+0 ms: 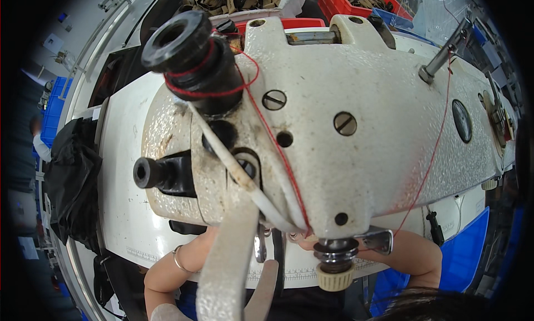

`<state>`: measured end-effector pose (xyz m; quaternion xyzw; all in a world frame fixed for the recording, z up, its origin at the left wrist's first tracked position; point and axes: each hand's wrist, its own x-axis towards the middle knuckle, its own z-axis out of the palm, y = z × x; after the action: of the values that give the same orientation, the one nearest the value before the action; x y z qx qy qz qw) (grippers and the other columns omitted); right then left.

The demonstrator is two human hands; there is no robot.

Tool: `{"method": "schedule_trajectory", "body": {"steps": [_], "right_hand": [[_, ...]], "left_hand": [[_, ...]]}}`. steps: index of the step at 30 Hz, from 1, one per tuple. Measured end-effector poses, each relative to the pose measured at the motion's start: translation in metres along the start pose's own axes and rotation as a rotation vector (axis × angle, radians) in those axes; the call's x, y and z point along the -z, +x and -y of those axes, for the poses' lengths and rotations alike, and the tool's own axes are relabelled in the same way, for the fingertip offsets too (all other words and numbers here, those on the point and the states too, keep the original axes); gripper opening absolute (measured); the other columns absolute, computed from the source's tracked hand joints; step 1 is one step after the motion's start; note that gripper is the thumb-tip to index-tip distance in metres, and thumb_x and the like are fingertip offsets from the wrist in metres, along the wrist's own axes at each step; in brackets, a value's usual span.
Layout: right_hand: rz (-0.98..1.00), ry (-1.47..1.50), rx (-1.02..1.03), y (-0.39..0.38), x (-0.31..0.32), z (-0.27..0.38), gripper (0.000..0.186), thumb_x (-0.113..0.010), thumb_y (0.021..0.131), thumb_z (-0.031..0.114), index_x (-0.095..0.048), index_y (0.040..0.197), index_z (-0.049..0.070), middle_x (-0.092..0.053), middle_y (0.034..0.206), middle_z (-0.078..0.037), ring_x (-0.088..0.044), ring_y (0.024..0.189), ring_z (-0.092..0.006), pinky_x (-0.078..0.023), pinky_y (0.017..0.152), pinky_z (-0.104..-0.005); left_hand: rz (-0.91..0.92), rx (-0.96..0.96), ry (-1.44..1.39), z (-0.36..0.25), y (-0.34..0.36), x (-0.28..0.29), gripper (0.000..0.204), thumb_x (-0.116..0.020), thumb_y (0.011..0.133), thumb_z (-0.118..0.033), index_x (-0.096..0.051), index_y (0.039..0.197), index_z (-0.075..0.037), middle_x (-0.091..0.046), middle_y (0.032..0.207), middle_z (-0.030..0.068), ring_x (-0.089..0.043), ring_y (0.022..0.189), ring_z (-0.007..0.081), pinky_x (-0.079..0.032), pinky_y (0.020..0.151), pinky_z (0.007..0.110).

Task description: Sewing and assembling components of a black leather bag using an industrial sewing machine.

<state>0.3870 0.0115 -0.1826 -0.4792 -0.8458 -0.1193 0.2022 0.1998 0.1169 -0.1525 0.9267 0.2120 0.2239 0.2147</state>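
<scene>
Sewing machine head [356,126]: cream-white, speckled enamel, worn and grimy, filling most of the view from above. It is sitting on a white machine table [125,210] whose near edge is carrying a printed ruler scale [295,275].

Left hand [214,237]: reaching in under the lower front of the machine head, wrist and forearm showing, a thin bangle [177,260] circling the wrist. The fingers are lying hidden behind the casting, so how far they are opened and what they are gripping cannot be told.

Right hand [311,244]: coming in from the right under the same overhang, forearm [414,254] lying across the table's near edge. Only a sliver near the metal parts is showing; its opening and any hold cannot be told.

Fittings on the machine head: a black thread spool holder [192,57] standing at upper left, wound with red thread [267,129] that is running down the face of the casting toward the front; a second strand is dropping from a metal thread post [442,57] at upper right. A black knob [150,172] is projecting to the left. A white cord [245,179] is trailing diagonally down the front. A cream ribbed knob [335,276] under a chromed collar is hanging at the lower front, just beside the right hand. Slotted screws [345,123] are dotting the top face.

Surroundings: black fabric [72,182] is hanging at the table's left edge; a red bin [356,1] and a crate of tan strapping [233,0] are standing beyond the machine; blue bins [464,254] are sitting at lower right.
</scene>
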Motion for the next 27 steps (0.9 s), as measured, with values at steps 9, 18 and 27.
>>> {"method": "schedule_trajectory", "body": {"steps": [9,18,27], "right_hand": [[0.026,0.066,-0.030,-0.003,-0.009,0.007,0.028,-0.061,0.068,0.016,-0.068,0.094,0.010,-0.052,0.116,-0.005,-0.047,0.108,-0.0281,-0.042,0.095,-0.0434],[-0.235,0.043,0.148,0.010,0.001,-0.014,0.015,-0.059,0.058,0.014,-0.058,0.060,-0.001,-0.050,0.070,-0.013,-0.052,0.075,-0.0294,-0.045,0.059,-0.0387],[0.164,0.109,0.198,-0.003,0.011,-0.009,0.011,-0.060,0.057,0.014,-0.057,0.063,0.006,-0.058,0.072,-0.007,-0.059,0.059,-0.0148,-0.049,0.047,-0.0288]], "left_hand": [[0.093,0.039,-0.069,0.004,-0.006,0.002,0.028,-0.068,0.064,-0.005,-0.060,0.091,-0.004,-0.058,0.078,0.0131,-0.059,0.070,0.0304,-0.048,0.060,0.040],[0.242,0.084,-0.245,0.004,-0.012,0.004,0.039,-0.071,0.063,-0.010,-0.064,0.100,-0.004,-0.062,0.097,0.0165,-0.061,0.089,0.0326,-0.050,0.076,0.042],[0.143,0.022,0.024,-0.001,-0.015,-0.015,0.033,-0.062,0.061,-0.004,-0.067,0.093,-0.003,-0.062,0.083,0.0141,-0.062,0.076,0.0309,-0.050,0.062,0.041]]}}
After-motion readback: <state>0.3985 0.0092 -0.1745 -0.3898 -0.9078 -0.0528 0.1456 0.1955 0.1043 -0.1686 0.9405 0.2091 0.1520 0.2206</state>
